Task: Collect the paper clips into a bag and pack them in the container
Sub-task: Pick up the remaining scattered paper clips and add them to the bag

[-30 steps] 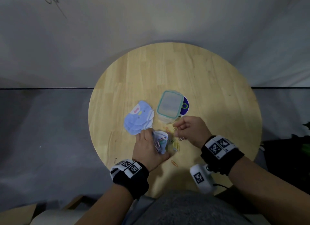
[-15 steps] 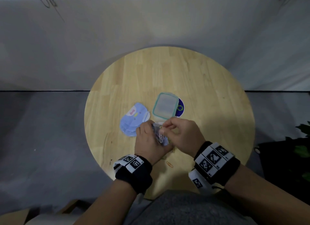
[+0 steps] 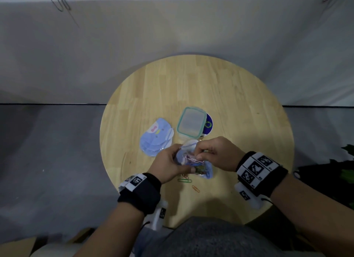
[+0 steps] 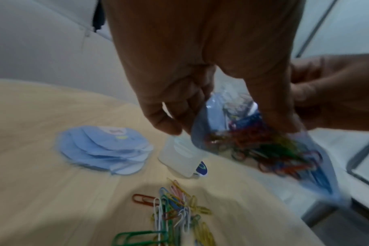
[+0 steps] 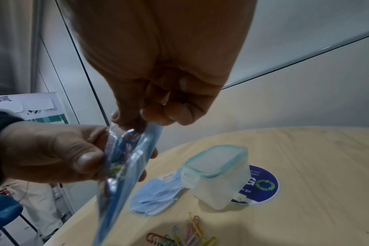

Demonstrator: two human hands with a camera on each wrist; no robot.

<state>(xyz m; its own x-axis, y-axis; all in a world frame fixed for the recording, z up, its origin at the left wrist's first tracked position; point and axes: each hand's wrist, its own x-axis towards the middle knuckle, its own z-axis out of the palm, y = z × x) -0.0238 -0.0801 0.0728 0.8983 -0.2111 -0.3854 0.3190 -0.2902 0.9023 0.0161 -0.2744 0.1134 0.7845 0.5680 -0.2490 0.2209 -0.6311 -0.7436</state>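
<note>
You are seated at a round, pale wooden table (image 3: 220, 95) with a grey wall behind it and grey floor to either side. One translucent lidded plastic container with a teal rim (image 3: 191, 124) stands near the centre, half covering one round dark-blue sticker (image 3: 208, 124) at its 3 o'clock. At the container's 9 o'clock lies one fanned stack of pale-blue printed bags (image 3: 156, 139); how many bags it holds cannot be counted.

Your left hand (image 3: 169, 165) grips one small clear blue-edged plastic bag (image 4: 261, 141) above the table's 6 o'clock edge, thumb on one face and fingers behind. The bag already holds a tangle of coloured paper clips, too many and too blurred to count. Your right hand (image 3: 216, 153) is closed in a pinch at the bag's mouth, with a pink clip (image 3: 192, 159) at its fingertips.

Below the bag a loose pile of coloured paper clips (image 4: 175, 214) lies on the wood, well over ten, with one orange clip (image 3: 195, 188) apart toward 6 o'clock
</note>
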